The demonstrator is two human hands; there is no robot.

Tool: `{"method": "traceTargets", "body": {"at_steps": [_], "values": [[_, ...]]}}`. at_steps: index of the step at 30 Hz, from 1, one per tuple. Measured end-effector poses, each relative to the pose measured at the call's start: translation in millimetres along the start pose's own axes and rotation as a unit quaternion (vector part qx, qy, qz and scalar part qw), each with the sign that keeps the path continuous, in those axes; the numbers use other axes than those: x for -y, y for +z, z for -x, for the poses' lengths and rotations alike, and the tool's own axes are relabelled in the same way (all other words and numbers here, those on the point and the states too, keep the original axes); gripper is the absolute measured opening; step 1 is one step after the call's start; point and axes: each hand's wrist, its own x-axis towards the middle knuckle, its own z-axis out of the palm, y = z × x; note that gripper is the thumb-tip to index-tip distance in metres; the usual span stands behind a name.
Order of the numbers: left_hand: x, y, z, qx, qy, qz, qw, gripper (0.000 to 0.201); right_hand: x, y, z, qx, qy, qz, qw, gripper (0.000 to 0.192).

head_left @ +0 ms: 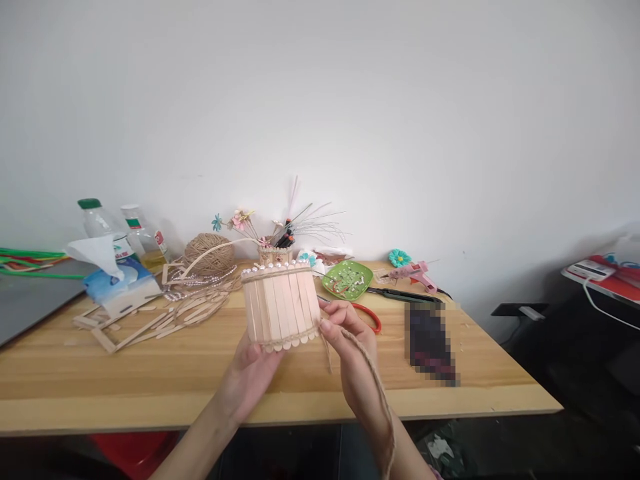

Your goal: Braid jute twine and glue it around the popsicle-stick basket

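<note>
My left hand [257, 373] supports a small basket made of upright popsicle sticks [283, 303] from below, its fingers mostly hidden behind it. White beads line the basket's top edge, and a band of twine runs just under them. Another twine band circles near the bottom. At the basket's lower right, my right hand [353, 340] pinches a strand of twine [373, 370] against the sticks. The strand's long part hangs down over my right forearm, and a short end dangles beside the basket. A thin arched handle shows at the upper left of the basket.
Behind stand a twine ball [210, 253], a flower-filled pot [275, 255] and bottles [145, 240]. A tissue pack [120, 283] and loose sticks [165, 317] lie left. Right are a green bead dish [363, 272], red-handled scissors [373, 317] and a pink glue gun [415, 273].
</note>
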Motion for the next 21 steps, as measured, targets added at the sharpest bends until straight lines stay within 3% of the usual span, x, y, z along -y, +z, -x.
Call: {"method": "traceTargets", "body": {"at_steps": [11,21], "values": [[5.9,-7.9,-0.4,0.035,0.006,0.066,0.997,0.071,9.5,-1.7,-3.0,0.01,0.008,-0.006,1.0,0.019],[6.1,-0.6,0.9,0.019,0.0,0.148,0.989,0.086,7.4,-3.0,-2.9,0.029,0.022,-0.028,0.999,0.011]]}}
